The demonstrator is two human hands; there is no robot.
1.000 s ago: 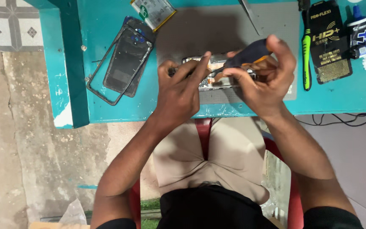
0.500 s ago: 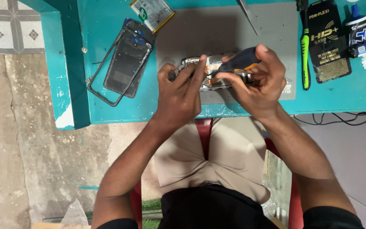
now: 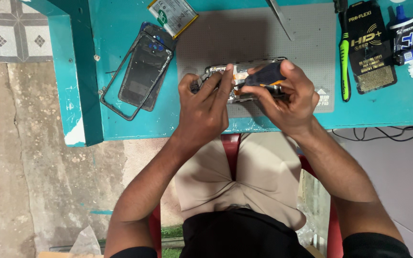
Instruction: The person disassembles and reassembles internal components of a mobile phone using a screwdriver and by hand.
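Observation:
An opened phone body [image 3: 244, 68] with its insides showing lies on a grey work mat [image 3: 254, 33] on the teal table. My left hand [image 3: 205, 102] grips the phone's left end, fingers pressed on its edge. My right hand [image 3: 285, 98] holds a dark screwdriver [image 3: 264, 76] with an orange band, its tip pointing into the phone's middle. The lower part of the phone is hidden under both hands.
To the left lie a dark phone back cover [image 3: 144, 69] and a thin frame [image 3: 115, 95]. A battery [image 3: 173, 14] sits at the top, metal tweezers [image 3: 280, 19] on the mat. A green-handled tool [image 3: 344, 67], a black packet [image 3: 371, 48] and tubes [image 3: 407, 33] lie right. Table edge [image 3: 264, 125] runs near my lap.
My right hand has rolled left and down over the phone, bringing the screwdriver lower onto it. My left hand stays on the phone's left end.

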